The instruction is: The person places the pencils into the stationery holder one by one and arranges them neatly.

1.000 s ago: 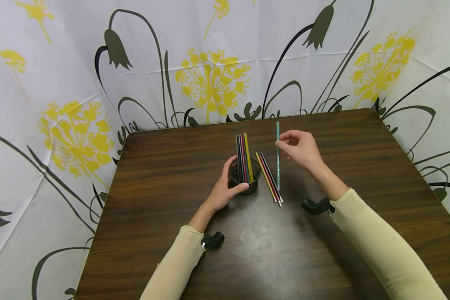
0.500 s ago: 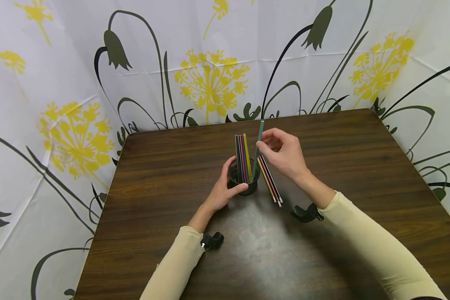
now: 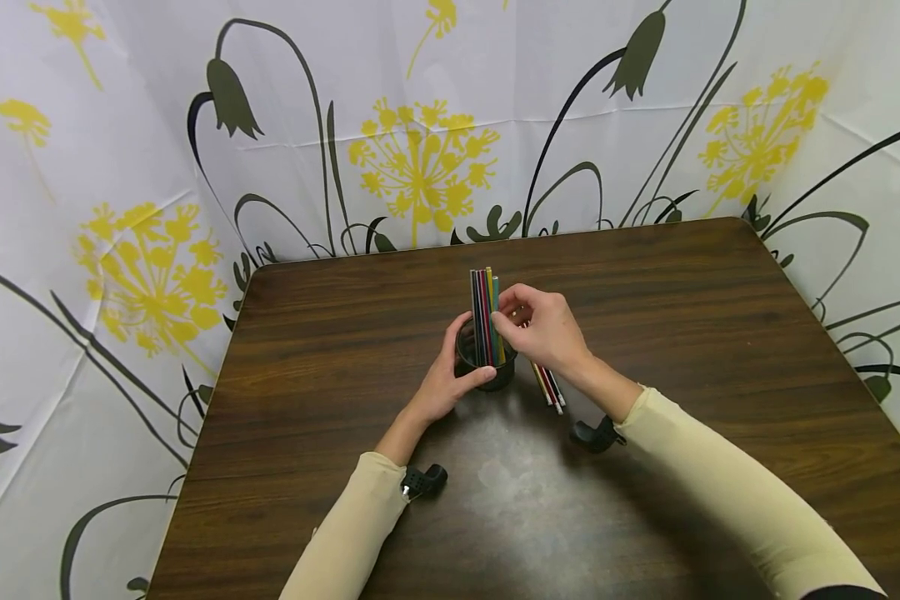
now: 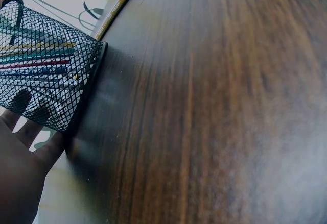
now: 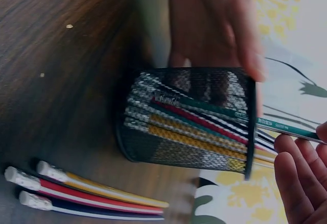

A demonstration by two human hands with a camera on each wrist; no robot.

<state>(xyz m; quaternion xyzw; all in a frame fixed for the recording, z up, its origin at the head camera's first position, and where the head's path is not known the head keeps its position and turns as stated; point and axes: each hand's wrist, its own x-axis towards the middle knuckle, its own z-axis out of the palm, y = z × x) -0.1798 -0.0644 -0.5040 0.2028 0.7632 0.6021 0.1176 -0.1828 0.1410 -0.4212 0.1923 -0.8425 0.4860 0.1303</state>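
The right hand's grip (image 3: 543,328) pinches a green pencil (image 5: 282,126) near its upper end; its ferrule end is down inside the black mesh pencil cup (image 3: 499,380), beside other upright pencils (image 3: 481,315). The left hand's grip (image 3: 444,382) curls round the cup on the wood-grain counter (image 3: 330,350). Three loose pencils (image 5: 97,195) lie nearby: yellow, red, dark.

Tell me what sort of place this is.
Likely a makeshift recording corner, perhaps indoors: a flowered curtain behind a wood-grain table, and black wrist cameras on the person.
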